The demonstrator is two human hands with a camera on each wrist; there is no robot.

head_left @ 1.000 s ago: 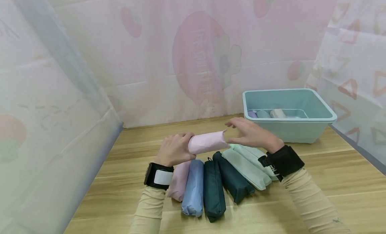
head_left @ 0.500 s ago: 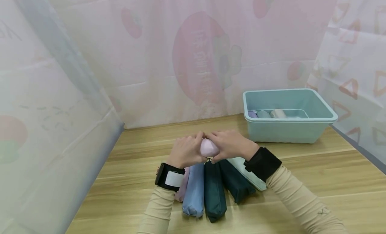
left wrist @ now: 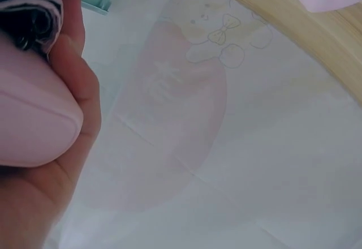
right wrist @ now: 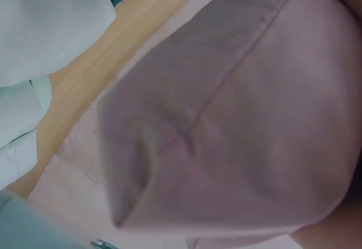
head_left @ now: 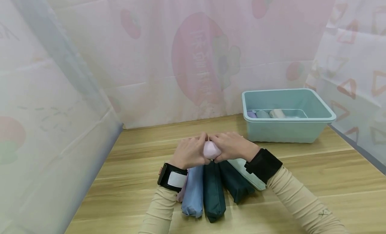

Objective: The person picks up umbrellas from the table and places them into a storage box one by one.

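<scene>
Both hands meet over a row of folded umbrellas in sleeves on the wooden table (head_left: 316, 173). My left hand (head_left: 190, 153) and right hand (head_left: 231, 147) grip a pale pink sleeved umbrella (head_left: 210, 149) between them, end-on to the head camera. In the left wrist view the pink sleeve (left wrist: 34, 119) lies in my palm with the dark folded umbrella showing at its mouth. The right wrist view is filled by the pink sleeve's closed end (right wrist: 237, 124). Below the hands lie a light blue umbrella (head_left: 193, 193), two dark teal ones (head_left: 213, 193) and a mint one (head_left: 245, 172).
A teal plastic bin (head_left: 286, 126) stands at the back right of the table with a few rolled umbrellas (head_left: 277, 113) inside. Translucent printed curtains (head_left: 193, 56) close off the back and both sides.
The pink sleeve, held crosswise a second ago, has been turned end-on and both hands have closed around it. The right hand moved left from the sleeve's open end.
</scene>
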